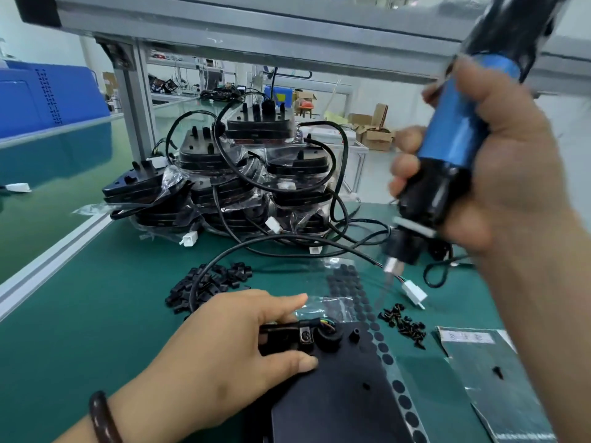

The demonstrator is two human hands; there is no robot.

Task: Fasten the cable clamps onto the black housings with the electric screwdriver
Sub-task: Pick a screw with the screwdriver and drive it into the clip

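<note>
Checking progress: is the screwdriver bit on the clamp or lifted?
Lifted: the right hand holds the electric screwdriver tilted, bit in midair, away from the cable clamp.

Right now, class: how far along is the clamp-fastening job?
Done: one clamp sits on the front housing, a screw seemingly in it. In hand: left hand holds it; right hand holds the screwdriver raised clear. Left: loose clamps, screws and stacked housings wait.
</note>
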